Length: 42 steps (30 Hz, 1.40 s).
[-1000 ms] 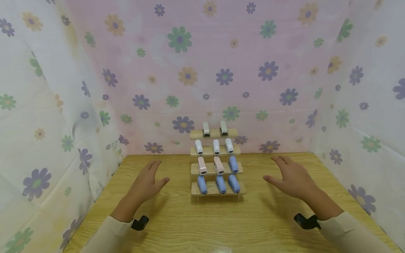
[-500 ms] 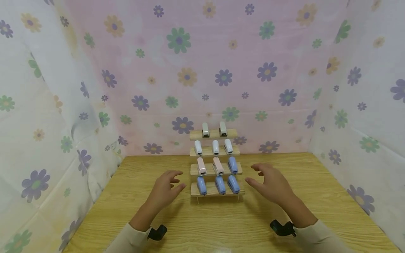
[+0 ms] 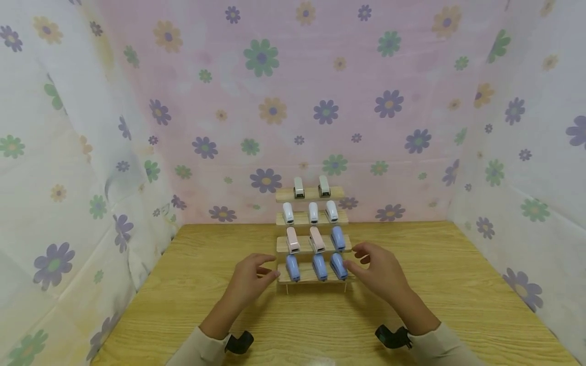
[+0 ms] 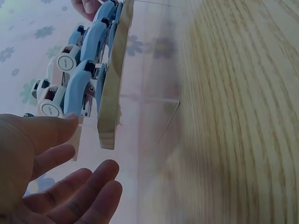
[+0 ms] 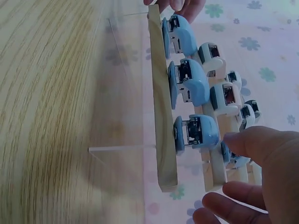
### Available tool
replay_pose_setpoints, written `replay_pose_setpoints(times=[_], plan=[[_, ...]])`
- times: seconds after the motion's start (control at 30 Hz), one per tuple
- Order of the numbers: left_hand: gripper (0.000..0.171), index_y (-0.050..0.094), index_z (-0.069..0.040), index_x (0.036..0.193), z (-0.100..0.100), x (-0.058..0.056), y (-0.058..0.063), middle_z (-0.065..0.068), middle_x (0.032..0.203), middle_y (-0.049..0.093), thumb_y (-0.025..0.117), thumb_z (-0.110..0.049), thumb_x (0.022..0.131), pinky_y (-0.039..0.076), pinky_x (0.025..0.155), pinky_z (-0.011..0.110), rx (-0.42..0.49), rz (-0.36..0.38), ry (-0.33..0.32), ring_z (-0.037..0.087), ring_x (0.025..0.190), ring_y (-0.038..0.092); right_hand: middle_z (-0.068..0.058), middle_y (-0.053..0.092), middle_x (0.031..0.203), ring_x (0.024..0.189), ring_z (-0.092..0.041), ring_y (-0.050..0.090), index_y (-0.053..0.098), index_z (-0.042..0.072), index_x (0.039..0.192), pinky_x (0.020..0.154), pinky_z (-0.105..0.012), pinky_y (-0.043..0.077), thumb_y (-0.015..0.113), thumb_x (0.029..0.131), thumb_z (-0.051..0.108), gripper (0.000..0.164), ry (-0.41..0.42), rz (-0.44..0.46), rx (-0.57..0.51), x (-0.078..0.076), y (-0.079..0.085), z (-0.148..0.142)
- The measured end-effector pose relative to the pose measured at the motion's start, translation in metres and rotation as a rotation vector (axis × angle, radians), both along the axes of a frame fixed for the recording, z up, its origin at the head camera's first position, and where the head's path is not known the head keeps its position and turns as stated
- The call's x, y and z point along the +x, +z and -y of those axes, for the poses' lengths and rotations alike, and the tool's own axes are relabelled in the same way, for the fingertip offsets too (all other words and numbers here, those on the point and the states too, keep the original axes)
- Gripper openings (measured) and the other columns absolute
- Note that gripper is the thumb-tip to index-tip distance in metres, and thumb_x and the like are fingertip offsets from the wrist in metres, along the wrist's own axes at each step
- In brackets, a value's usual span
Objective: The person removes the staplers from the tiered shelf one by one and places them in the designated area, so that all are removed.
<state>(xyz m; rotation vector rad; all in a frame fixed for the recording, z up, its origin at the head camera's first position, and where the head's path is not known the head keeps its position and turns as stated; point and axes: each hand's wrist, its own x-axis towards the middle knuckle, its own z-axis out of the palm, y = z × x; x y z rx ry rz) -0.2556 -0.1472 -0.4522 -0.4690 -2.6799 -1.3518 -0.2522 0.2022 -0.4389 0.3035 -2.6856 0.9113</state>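
A four-step wooden display rack (image 3: 305,275) holds several small staplers. Blue staplers (image 3: 320,267) line its lowest step; above them are two pink staplers (image 3: 292,240) and a blue one (image 3: 338,238). White staplers (image 3: 313,212) fill the third step, and two pale staplers (image 3: 324,186) stand on top. At the rack's left end is my left hand (image 3: 249,278), fingers loosely bent, with nothing in it. My right hand (image 3: 380,270) is at the right end, its thumb close to the lowest right blue stapler (image 5: 203,130). Whether either hand touches the rack or a stapler I cannot tell.
The rack stands on clear legs (image 5: 121,148) upon a wood-grain table (image 3: 302,325). Flower-patterned cloth (image 3: 293,76) hangs behind and at both sides. Black wrist mounts (image 3: 239,342) sit at both sleeve cuffs.
Both hands have moved inward from either side to the ends of the rack, and their fingers are a little more bent. The rack and staplers have stayed in place.
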Motion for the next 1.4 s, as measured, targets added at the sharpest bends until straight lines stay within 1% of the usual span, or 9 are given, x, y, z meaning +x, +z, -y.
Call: replay_pose_setpoints(times=[0.1,0.27,0.53,0.73,0.9,1.03,1.2,1.33,1.4], plan=[[0.037,0.072,-0.011,0.13,-0.003,0.0,-0.002,0.01,0.134,0.065,0.078,-0.023,0.095,0.063,0.075,0.031,-0.009,0.006,-0.003,0.024,0.1,0.075,-0.005,0.075,0.111,0.098,-0.027,0.072,0.071,0.014,0.124,0.077,-0.044,0.06,0.078,0.091,0.048,0.048,-0.018,-0.003,-0.002,0.0,-0.001,0.002],[0.031,0.075,-0.012,0.124,-0.006,0.0,-0.005,0.009,0.131,0.067,0.078,-0.021,0.095,0.062,0.073,0.029,-0.015,0.012,-0.019,0.022,0.096,0.075,-0.002,0.075,0.106,0.094,-0.025,0.073,0.072,0.016,0.118,0.075,-0.042,0.06,0.08,0.09,0.046,0.042,-0.064,0.002,-0.004,-0.001,-0.002,0.004],[0.024,0.078,-0.009,0.117,-0.009,0.001,-0.009,0.011,0.127,0.069,0.078,-0.018,0.094,0.062,0.075,0.028,-0.044,-0.012,-0.033,0.022,0.093,0.075,0.004,0.076,0.098,0.085,-0.013,0.069,0.075,0.018,0.108,0.071,-0.034,0.057,0.077,0.091,0.05,0.036,-0.096,0.037,-0.004,0.002,-0.005,0.009],[0.022,0.079,-0.008,0.114,-0.011,0.002,-0.012,0.012,0.126,0.07,0.078,-0.017,0.094,0.061,0.072,0.026,-0.059,-0.03,-0.038,0.021,0.09,0.075,0.007,0.075,0.093,0.081,-0.01,0.067,0.076,0.02,0.105,0.069,-0.033,0.056,0.079,0.089,0.052,0.036,-0.086,0.039,-0.024,0.005,-0.007,0.012],[0.023,0.079,-0.006,0.114,-0.011,0.003,-0.014,0.012,0.125,0.07,0.078,-0.017,0.094,0.062,0.073,0.026,-0.064,-0.03,-0.028,0.021,0.092,0.075,0.009,0.075,0.091,0.08,-0.008,0.067,0.076,0.019,0.11,0.067,-0.032,0.055,0.08,0.087,0.053,0.042,-0.073,0.03,-0.024,0.007,-0.008,0.017],[0.022,0.079,-0.003,0.113,-0.012,0.004,-0.014,0.014,0.129,0.068,0.077,-0.015,0.095,0.061,0.074,0.025,-0.076,-0.053,-0.032,0.022,0.092,0.076,0.011,0.073,0.087,0.079,-0.007,0.066,0.075,0.017,0.114,0.067,-0.031,0.054,0.081,0.086,0.053,0.046,-0.079,0.035,-0.006,0.008,-0.009,0.021],[0.02,0.079,-0.003,0.113,-0.012,0.004,-0.013,0.012,0.135,0.068,0.076,-0.011,0.095,0.06,0.073,0.021,-0.092,-0.096,-0.058,0.02,0.09,0.076,0.011,0.074,0.087,0.078,-0.007,0.066,0.076,0.017,0.114,0.066,-0.032,0.055,0.082,0.085,0.054,0.047,-0.077,0.037,0.013,0.009,-0.009,0.025],[0.018,0.08,-0.004,0.112,-0.014,0.004,-0.012,0.008,0.133,0.07,0.075,-0.009,0.095,0.059,0.076,0.021,-0.104,-0.103,-0.07,0.02,0.094,0.075,0.011,0.074,0.085,0.076,-0.005,0.065,0.078,0.019,0.112,0.064,-0.031,0.054,0.082,0.084,0.055,0.046,-0.063,0.032,0.039,0.009,-0.01,0.027],[0.018,0.08,-0.005,0.112,-0.014,0.003,-0.012,0.007,0.132,0.071,0.075,-0.008,0.095,0.059,0.078,0.022,-0.104,-0.105,-0.071,0.021,0.098,0.075,0.012,0.073,0.084,0.075,-0.005,0.064,0.08,0.021,0.11,0.063,-0.031,0.053,0.083,0.084,0.054,0.043,-0.061,0.029,0.049,0.008,-0.009,0.028]])
